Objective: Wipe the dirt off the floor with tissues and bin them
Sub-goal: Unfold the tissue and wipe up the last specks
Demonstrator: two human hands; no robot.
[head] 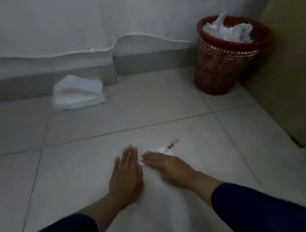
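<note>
The tiled floor carries a tissue stack far left, a red bin far right, and seemingly dirt smudges near centre.

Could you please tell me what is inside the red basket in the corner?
The red basket holds crumpled white tissues or plastic piled up past its rim. Whatever lies lower down is covered by that pile and blurred through the mesh.

Glossy tiled floor; plastic mesh bin

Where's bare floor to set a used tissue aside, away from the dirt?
Free: tiles between tissue stack and red bin, and floor left of the left hand. Crowded: right hand pressing a crumpled tissue beside the dirt smear.
</note>
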